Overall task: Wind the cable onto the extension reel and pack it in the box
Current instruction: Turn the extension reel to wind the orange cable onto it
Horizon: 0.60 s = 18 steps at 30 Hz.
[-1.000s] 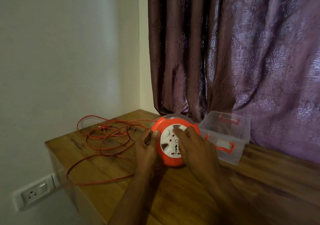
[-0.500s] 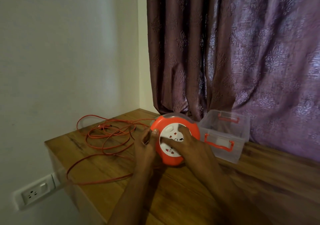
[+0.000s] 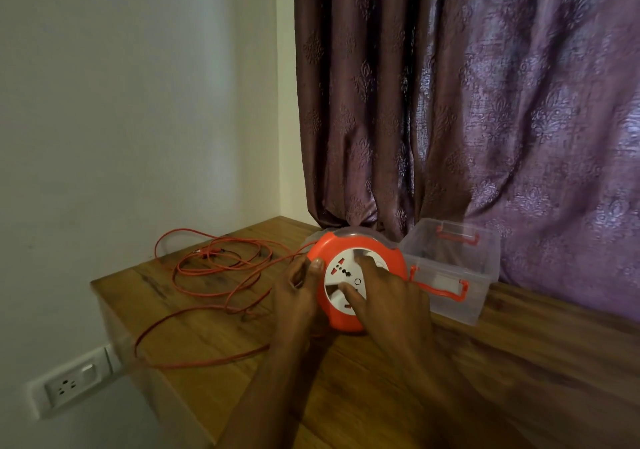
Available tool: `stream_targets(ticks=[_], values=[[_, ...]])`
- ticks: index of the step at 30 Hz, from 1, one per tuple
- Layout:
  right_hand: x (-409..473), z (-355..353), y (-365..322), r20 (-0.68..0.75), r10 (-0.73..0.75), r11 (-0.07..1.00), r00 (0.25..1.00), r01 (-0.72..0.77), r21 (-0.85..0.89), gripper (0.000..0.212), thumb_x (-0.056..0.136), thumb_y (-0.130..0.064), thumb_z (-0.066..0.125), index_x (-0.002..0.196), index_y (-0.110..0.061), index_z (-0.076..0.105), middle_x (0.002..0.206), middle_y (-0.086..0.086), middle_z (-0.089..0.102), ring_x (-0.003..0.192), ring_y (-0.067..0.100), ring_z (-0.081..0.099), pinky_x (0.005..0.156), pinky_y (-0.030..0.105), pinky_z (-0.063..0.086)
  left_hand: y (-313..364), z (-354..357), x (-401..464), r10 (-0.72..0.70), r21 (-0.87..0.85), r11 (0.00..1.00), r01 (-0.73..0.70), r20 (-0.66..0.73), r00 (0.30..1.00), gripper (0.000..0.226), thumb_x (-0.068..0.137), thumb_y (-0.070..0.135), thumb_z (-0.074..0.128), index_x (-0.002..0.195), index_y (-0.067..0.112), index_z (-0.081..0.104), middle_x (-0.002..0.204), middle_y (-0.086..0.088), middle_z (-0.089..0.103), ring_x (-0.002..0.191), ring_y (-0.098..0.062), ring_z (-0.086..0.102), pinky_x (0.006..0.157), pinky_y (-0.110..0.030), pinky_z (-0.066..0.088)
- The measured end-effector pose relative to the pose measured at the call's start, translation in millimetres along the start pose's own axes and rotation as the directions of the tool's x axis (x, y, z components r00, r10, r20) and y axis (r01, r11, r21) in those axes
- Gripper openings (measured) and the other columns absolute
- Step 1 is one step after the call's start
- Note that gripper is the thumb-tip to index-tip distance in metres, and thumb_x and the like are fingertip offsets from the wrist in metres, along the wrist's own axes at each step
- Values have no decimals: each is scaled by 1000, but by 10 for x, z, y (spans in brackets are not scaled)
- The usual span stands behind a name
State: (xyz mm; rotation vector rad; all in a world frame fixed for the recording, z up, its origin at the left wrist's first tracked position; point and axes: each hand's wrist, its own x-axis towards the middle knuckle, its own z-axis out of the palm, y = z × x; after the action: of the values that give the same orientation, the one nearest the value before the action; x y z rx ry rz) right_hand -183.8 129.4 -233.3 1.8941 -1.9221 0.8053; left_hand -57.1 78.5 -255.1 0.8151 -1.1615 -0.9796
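Out to the left of the left hand [image 3: 298,289], the orange cable [image 3: 207,275] sprawls in loose loops over the wooden table [image 3: 485,379], one strand sagging past the edge above a wall socket [image 3: 74,384]. That hand clamps the rim of the extension reel [image 3: 356,280], thumb pressed on the orange face, fingers curled behind. Winding looks barely begun. The right hand [image 3: 388,296] lies spread on the white socket disc, fingertips dug in to crank it. Next up, I'd say: keep turning while feeding slack cleanly, because those crossed loops could snag. Just right of that hand waits the clear box [image 3: 485,275], open, touching the curtain [image 3: 485,102].
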Motion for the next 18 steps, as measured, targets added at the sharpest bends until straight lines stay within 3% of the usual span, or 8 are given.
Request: stream_targets(ticks=[4,8,10,14,18], values=[[40,33,24,89,-201,979,976,203,-12,59,90,-37,56,142,-35,28,148,6,30,124,32,47,86,45,50,14,-42,-2,-36,-48,998,33,-44,998,17,90,44,62,81,57,68,84,22,74,78,-9,73,67,-41,61],[39,90,41,174,-305,950,936,313,-20,54,92,-38,55,134,-43,23,155,-1,6,137,34,27,99,54,43,55,-49,-16,-48,-65,997,45,-48,998,23,90,42,63,76,60,66,77,31,71,72,-4,72,61,-33,60],[34,90,61,213,-319,938,924,339,-65,54,93,-38,54,137,-45,24,157,-2,-1,139,35,22,99,54,41,41,-57,4,-43,-53,998,40,-53,998,25,90,41,63,75,61,66,77,27,72,71,-4,72,61,-33,60],[37,59,101,267,-308,933,913,345,-104,56,94,-40,52,140,-48,22,158,0,-5,141,34,18,103,53,38,20,-60,26,-27,-31,999,25,-59,998,4,89,41,64,91,42,68,91,10,75,81,-13,74,68,-41,63],[24,1,89,259,-272,949,927,303,-87,57,95,-41,48,141,-51,18,158,3,0,138,34,27,102,49,43,7,-52,26,-42,-47,998,40,-43,998,2,87,43,66,87,44,67,87,12,74,79,-15,74,66,-40,62]])
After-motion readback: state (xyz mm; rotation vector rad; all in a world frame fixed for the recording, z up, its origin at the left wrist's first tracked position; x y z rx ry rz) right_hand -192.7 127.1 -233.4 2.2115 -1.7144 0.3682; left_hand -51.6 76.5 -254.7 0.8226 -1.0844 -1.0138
